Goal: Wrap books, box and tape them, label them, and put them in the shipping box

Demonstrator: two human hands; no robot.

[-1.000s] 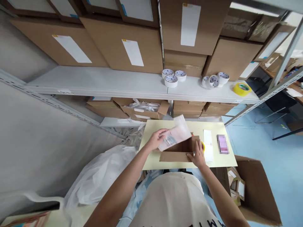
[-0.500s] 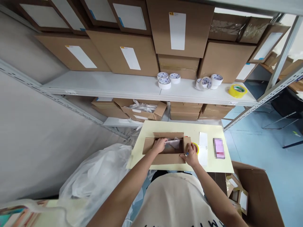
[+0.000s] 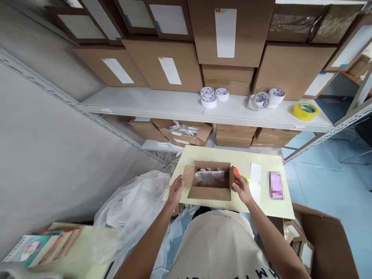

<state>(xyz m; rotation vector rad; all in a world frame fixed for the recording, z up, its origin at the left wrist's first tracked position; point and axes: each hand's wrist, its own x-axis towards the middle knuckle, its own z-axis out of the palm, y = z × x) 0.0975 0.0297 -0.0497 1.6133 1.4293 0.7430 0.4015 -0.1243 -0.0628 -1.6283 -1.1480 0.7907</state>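
A small open cardboard box [image 3: 209,192] stands on a pale yellow table [image 3: 261,205], with a clear plastic packet [image 3: 209,175] lying inside it. My left hand [image 3: 176,188] rests against the box's left flap, fingers slightly curled and holding nothing. My right hand [image 3: 241,187] touches the box's right side, fingers bent against the flap. A yellow tape roll [image 3: 243,178] with an orange part peeks out just behind my right hand.
A white sheet [image 3: 255,176] and a pink item [image 3: 275,185] lie on the table's right. Tape rolls [image 3: 211,97] and a yellow roll [image 3: 305,110] sit on the white shelf [image 3: 145,102] under stacked cartons. A plastic bag [image 3: 130,209] bulges left; an open carton [image 3: 322,240] stands right.
My left hand lowered the plastic packet into the box, let go, and drew back to the left flap. My right hand stayed at the box's right side. The camera view shifted.
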